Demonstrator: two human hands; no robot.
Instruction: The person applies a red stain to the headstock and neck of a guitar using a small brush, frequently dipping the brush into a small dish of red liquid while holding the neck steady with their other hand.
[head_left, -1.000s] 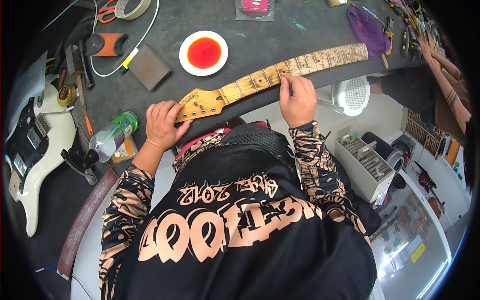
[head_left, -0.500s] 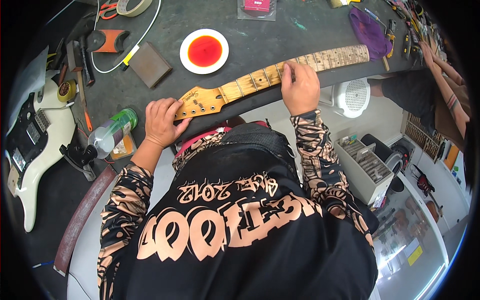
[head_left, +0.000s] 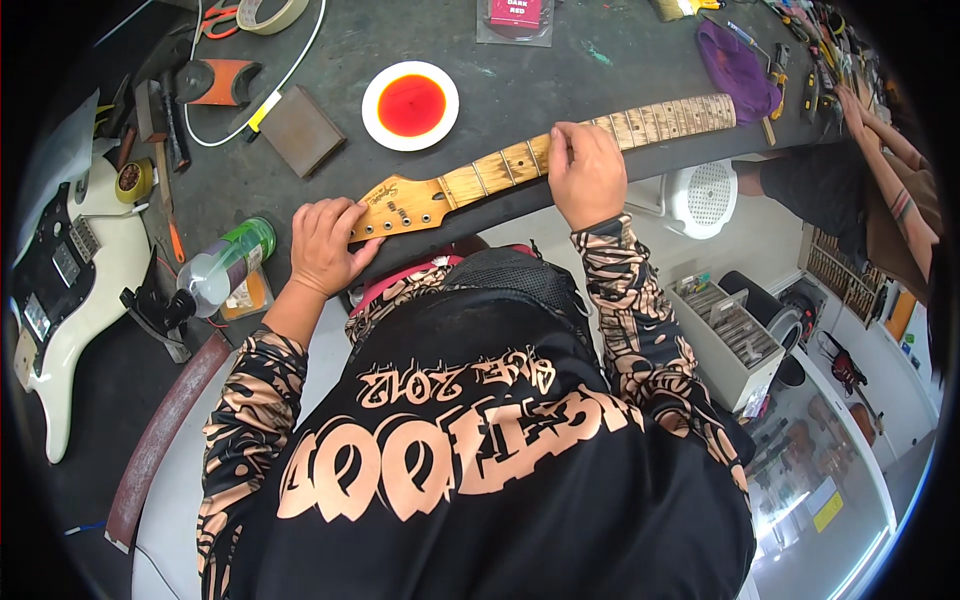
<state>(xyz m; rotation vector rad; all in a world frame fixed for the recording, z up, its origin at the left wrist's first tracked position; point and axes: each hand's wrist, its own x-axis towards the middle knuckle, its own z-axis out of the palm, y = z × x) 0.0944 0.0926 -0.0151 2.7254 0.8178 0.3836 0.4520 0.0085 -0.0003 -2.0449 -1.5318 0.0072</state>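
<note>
Head view: right hand (head_left: pixel 590 178) shifted left along guitar neck (head_left: pixel 497 170) — fingers bunched, contents unclear; left hand (head_left: pixel 326 243) clasps headstock (head_left: pixel 405 207) — apparently steadying it.

Even light falling on desk (head_left: pixel 410 35), glare streaking glass case (head_left: pixel 800 475), edges bending, black rim circling view.

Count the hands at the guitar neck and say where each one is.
2. The left hand holds the wide end of the guitar neck; the right hand is over its middle stretch. None seems hidden there.
</note>
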